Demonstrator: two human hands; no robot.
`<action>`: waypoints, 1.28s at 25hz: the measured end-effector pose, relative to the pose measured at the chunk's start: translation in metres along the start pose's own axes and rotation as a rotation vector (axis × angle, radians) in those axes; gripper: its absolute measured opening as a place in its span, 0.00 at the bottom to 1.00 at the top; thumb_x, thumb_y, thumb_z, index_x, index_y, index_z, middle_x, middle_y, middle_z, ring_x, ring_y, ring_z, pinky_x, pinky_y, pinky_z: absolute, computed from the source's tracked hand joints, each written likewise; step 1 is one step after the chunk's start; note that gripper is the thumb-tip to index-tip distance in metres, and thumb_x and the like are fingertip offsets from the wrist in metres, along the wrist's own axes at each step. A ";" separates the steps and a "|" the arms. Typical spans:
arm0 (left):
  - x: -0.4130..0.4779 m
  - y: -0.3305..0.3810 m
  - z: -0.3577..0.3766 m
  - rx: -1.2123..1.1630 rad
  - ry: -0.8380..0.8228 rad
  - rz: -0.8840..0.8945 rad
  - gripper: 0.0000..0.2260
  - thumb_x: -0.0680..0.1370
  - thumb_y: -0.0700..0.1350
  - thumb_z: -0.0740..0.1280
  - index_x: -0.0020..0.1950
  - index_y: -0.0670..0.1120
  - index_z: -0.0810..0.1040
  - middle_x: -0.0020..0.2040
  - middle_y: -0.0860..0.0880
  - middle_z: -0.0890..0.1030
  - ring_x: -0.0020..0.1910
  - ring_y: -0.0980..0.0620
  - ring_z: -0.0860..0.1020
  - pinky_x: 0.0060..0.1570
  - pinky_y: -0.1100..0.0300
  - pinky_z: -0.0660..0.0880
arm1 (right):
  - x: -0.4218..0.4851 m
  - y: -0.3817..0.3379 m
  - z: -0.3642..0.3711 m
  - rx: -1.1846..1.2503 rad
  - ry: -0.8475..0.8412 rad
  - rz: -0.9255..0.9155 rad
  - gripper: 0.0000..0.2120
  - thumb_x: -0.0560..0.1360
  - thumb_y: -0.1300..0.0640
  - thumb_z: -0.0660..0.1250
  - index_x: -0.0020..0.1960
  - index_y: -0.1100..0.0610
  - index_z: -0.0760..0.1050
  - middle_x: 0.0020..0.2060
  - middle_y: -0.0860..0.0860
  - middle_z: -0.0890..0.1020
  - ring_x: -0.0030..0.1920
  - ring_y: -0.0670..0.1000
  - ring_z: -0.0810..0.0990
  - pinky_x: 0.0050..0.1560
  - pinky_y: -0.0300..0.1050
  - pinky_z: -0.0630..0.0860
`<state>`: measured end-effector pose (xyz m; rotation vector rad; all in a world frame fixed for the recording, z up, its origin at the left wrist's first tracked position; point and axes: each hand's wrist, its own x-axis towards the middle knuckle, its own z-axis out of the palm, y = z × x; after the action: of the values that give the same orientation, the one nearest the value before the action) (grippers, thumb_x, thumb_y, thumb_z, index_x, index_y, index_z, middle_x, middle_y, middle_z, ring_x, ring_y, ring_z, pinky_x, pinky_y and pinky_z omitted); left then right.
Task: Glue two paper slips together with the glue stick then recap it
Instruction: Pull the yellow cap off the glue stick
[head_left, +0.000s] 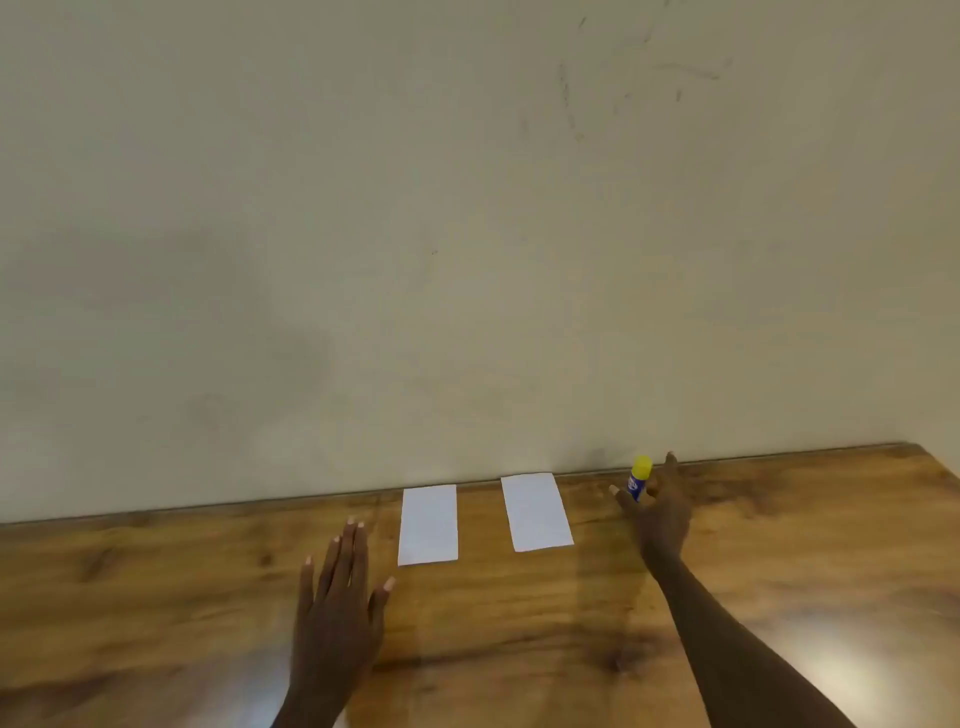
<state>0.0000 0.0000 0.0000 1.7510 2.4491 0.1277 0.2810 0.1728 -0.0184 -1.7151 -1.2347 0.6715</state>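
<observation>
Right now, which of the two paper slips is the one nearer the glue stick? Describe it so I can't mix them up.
Start at the far edge of the wooden table, where it meets the wall. Two white slips lie there side by side and apart. You want the right slip, tilted slightly, between the left slip and the upright yellow-capped glue stick that the right hand is reaching for.

gap between paper slips (428, 524) (536, 512): free | wall (467, 260): blocks behind

Blue label on the glue stick (637, 484) carries white print too blurred to read, no other text, numbers or signs legible
</observation>
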 end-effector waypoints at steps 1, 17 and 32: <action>0.002 -0.003 0.005 -0.036 0.028 0.004 0.36 0.77 0.59 0.34 0.66 0.38 0.69 0.64 0.40 0.75 0.61 0.40 0.75 0.59 0.41 0.70 | 0.003 0.000 0.001 0.012 -0.003 0.013 0.27 0.66 0.62 0.73 0.62 0.66 0.68 0.56 0.65 0.78 0.51 0.66 0.78 0.46 0.57 0.75; 0.016 0.019 -0.167 -0.102 0.549 0.109 0.24 0.80 0.47 0.54 0.73 0.39 0.54 0.74 0.41 0.60 0.74 0.44 0.58 0.73 0.48 0.51 | -0.023 -0.217 -0.063 0.170 -0.036 -0.418 0.13 0.71 0.54 0.67 0.42 0.66 0.74 0.40 0.60 0.81 0.40 0.58 0.76 0.45 0.54 0.70; -0.065 0.105 -0.374 -1.534 0.486 0.350 0.08 0.70 0.50 0.71 0.41 0.45 0.82 0.42 0.45 0.80 0.42 0.53 0.77 0.40 0.65 0.70 | -0.151 -0.377 -0.121 0.343 -0.160 -0.854 0.14 0.69 0.53 0.70 0.38 0.66 0.76 0.30 0.56 0.77 0.31 0.51 0.70 0.36 0.42 0.66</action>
<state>0.0612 -0.0251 0.3881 1.2682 1.2093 1.9485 0.1574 0.0295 0.3608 -0.7427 -1.6782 0.4533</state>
